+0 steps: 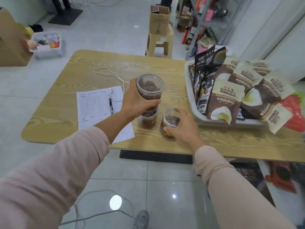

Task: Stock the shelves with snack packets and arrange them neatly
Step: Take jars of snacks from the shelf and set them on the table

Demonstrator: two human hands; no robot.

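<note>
Head view. Left grip: curled round clear plastic snack jar, directly above second jar on light wooden counter. Right grip: grasping third jar, standing beside. White plastic basket of brown snack packets: counter's right.

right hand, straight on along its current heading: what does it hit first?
The right hand grips a jar. Straight on, up-left in frame, the stack likely comes next, its top jar gripped by the left hand; depth gap unclear.

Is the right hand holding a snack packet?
No, the right hand grips a clear jar standing on the table.
</note>
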